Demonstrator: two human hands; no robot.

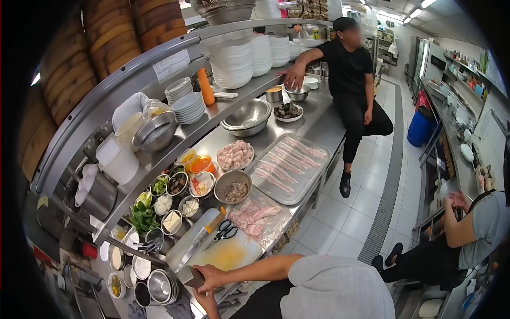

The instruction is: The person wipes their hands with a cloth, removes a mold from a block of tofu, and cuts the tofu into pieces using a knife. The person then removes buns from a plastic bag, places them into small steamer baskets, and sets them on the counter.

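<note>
At the counter's near end, my right hand (212, 277) is closed around a grey box-shaped block (190, 276). Just below it, my left hand (206, 304) has its fingers bent at the block's lower end, partly hidden. What the block is, I cannot make out. Close by lies a white cutting board (241, 252) with a yellowish stain. A yellow-handled knife (199, 239) and black-handled scissors (227, 231) rest on the boards. Raw bacon pieces (255, 215) lie on plastic beyond them. Stacked metal bowls (160, 286) stand left of my hands.
Bacon strips lie on a metal tray (305, 187). Bowls hold shrimp (235, 191) and pink meat rolls (234, 154). A metal shelf (183, 143) with plates overhangs the counter. One person in black (350, 74) sits at the far end; another person (486, 228) stands right.
</note>
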